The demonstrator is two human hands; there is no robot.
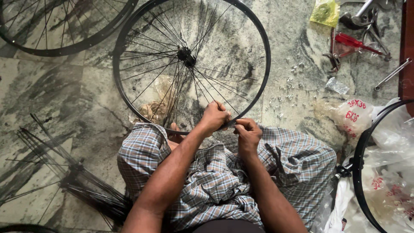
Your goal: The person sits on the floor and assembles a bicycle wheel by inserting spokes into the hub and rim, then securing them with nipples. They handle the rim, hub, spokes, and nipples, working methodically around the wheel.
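Where the person sits, a floor (51, 90) of mottled grey-green and white stone slabs fills the whole view, its joints running in faint straight lines. Largest on it is a black bicycle wheel rim (266, 64) with thin spokes fanning from a dark hub (186, 55); it lies in front of the person, its near edge resting over the lap of a blue-and-brown checked cloth (215, 181). A second spoked wheel (64, 47) lies at the upper left, just beside the first, and a third rim (359, 164) curves in at the right edge over crumpled clear and white plastic bags (388, 142). At the lower left a bundle of loose black spokes (73, 181) fans across the stone. Up at the right corner lie a red-handled tool (351, 42), metal spanners (391, 74), a yellow-green packet (325, 12) and a small clear packet (337, 85), with tiny silver nipples (290, 88) scattered near them. The left hand (214, 117) is closed on the near edge of the rim, fingers curled over it. The right hand (247, 133) sits just beside it at the same stretch of rim, fingertips pinched together on something too small to make out.
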